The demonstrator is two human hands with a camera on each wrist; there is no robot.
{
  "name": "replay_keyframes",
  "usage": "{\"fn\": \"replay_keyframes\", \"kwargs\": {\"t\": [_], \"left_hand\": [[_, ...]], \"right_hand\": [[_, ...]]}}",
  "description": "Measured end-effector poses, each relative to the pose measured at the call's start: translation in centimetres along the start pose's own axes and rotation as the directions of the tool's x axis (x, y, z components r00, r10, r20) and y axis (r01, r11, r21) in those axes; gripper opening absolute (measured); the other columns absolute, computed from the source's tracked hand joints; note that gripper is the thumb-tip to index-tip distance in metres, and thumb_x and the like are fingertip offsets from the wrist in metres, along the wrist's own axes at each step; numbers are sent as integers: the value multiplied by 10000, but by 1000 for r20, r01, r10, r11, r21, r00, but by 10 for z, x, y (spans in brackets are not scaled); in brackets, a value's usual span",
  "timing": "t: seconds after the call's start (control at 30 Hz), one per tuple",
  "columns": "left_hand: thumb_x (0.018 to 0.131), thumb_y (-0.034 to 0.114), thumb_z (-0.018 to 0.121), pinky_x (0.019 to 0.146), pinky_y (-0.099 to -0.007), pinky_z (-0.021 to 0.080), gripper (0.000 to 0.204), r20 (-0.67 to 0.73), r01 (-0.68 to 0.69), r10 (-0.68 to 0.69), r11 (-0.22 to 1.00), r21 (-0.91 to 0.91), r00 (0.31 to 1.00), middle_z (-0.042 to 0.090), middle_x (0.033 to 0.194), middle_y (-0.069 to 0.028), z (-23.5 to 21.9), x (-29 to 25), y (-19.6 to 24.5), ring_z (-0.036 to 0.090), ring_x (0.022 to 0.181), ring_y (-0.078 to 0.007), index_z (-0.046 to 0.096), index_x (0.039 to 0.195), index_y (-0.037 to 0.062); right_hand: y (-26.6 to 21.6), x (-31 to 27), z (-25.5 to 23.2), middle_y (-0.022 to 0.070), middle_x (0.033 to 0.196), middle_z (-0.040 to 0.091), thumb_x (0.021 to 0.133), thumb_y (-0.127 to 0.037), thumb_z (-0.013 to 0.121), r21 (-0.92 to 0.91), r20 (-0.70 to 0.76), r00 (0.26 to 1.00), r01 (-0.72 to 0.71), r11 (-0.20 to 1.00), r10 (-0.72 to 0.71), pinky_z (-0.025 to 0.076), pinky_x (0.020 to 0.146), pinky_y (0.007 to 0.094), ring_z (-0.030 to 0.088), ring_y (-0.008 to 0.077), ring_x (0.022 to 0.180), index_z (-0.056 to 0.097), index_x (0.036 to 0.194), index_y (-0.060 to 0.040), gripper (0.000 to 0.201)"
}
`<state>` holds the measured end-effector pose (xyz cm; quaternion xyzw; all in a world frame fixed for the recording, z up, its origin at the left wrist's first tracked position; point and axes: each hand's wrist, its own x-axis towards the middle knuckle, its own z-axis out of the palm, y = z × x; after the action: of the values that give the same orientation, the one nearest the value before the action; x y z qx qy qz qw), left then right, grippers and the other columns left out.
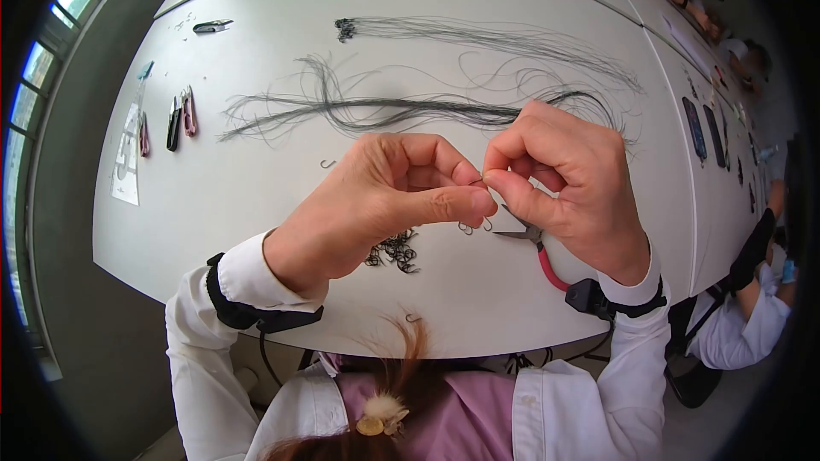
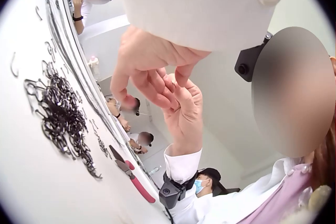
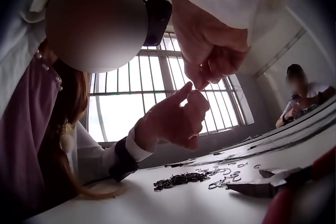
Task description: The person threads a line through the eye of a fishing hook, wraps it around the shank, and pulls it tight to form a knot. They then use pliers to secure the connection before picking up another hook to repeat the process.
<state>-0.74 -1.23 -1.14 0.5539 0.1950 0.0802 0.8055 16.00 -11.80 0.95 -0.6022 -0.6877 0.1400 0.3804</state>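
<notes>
Both hands meet above the front of the table, fingertip to fingertip. My left hand pinches a thin dark piece between thumb and index finger. From the other side, my right hand pinches at the same piece, thumb against index finger. The fingertips mostly hide it, and I cannot tell its kind. Below the left hand lies a pile of dark fish hooks, with a few loose hooks beside it. Red-handled pliers rest under the right hand, jaws toward the hooks.
A long bundle of dark line crosses the table beyond the hands. Farther back lie lines with hooks gathered at their left end. Snips and a clear ruler lie at the left. Other people sit on the right.
</notes>
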Motion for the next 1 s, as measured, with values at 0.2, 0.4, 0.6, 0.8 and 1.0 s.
{"fn": "replay_keyframes", "kwargs": {"t": [0.2,0.4,0.6,0.8,1.0], "left_hand": [[876,198,619,796,-271,488,182,54,-21,20,999,31,998,670,826,-81,-6,1,0,640,819,-144,620,849,18],[946,213,516,822,-299,497,164,-131,-233,233,972,14,964,651,922,-81,-6,6,-9,638,857,-146,552,891,62],[963,277,483,738,-258,499,247,-129,-297,278,938,-176,952,624,913,-96,8,10,-10,617,854,-152,502,948,31],[947,202,511,453,-165,245,144,-88,-200,185,955,-217,979,550,760,-22,14,5,-1,343,507,-16,520,935,58],[868,157,622,505,-169,270,114,-196,-206,177,969,-135,964,610,778,-11,13,6,-5,386,584,-6,611,827,51]], "right_hand": [[2,1,0,1,681,512,744,-9,658,37,30,999,37,999,-38,323,454,205,452,63,545,599,760,-25,63],[8,0,0,60,938,578,738,-88,712,292,-19,999,-39,956,46,407,846,304,526,142,917,646,784,-60,85],[-9,3,23,71,1212,513,699,-148,755,283,-66,997,-29,959,50,256,1003,476,402,202,1185,705,775,-167,93],[16,11,12,30,896,608,798,-72,679,432,-176,984,53,900,27,349,945,365,394,197,1175,663,837,-40,53],[13,11,1,44,952,567,799,-62,677,608,-30,979,-144,781,204,412,839,303,474,145,1029,655,867,-21,82]]}}
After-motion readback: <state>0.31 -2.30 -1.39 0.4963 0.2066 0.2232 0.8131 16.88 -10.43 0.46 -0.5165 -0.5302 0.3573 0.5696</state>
